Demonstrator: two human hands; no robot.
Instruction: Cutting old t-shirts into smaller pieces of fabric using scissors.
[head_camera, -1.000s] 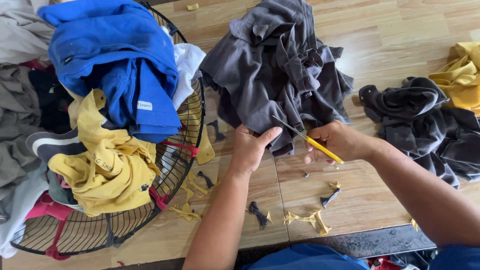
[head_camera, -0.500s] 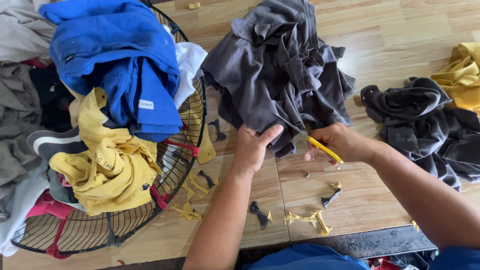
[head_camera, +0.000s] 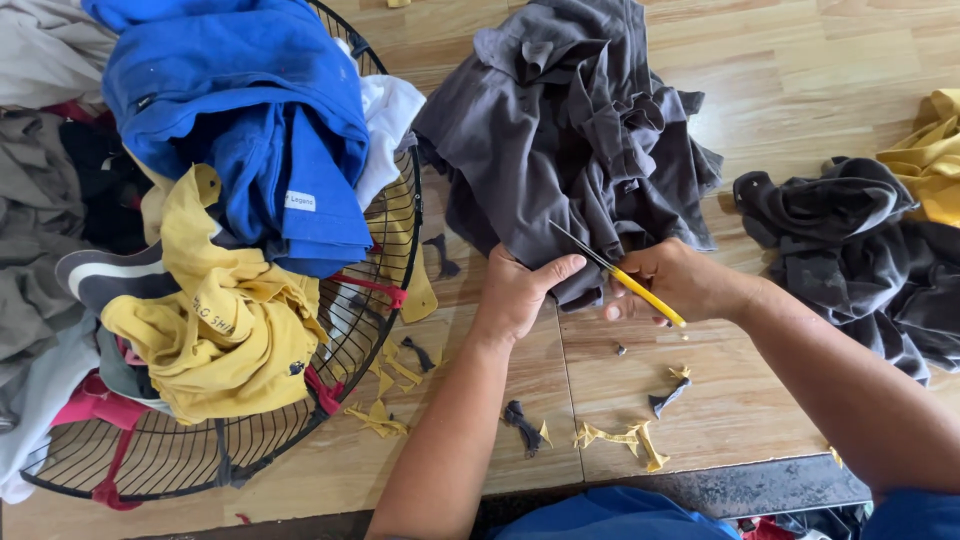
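The right hand (head_camera: 675, 280), right of frame centre, is closed in a firm grip around the yellow handle of a pair of scissors (head_camera: 615, 272). The thin dark blades are seen pointing up and to the left, over the lower edge of a grey garment (head_camera: 570, 150); whether the blades are parted cannot be told. The left hand (head_camera: 522, 292), just left of the scissors, is closed on that same lower edge, thumb stretched toward the right hand, the cloth pinched beneath the fingers. The two hands are held near each other at the garment's hem, at frame centre.

The grey garment is spread in a crumpled heap from the hands up to the top centre of the frame, lying on a wooden table (head_camera: 800, 80). Small yellow and dark fabric scraps (head_camera: 620, 435) are scattered on the table below the hands, in the lower centre. A second dark grey heap of cloth (head_camera: 850, 250) is noted at the right edge, with a yellow cloth (head_camera: 935, 150) touching it at the upper right.

At the left, a round black wire grille (head_camera: 370, 300) is seen lying flat, loaded with piled clothing: a blue garment (head_camera: 240, 120) on top at upper left, a yellow garment (head_camera: 220, 320) below it, a white piece (head_camera: 390, 120) beside the blue. Blue fabric (head_camera: 610, 515) is visible at the bottom edge.
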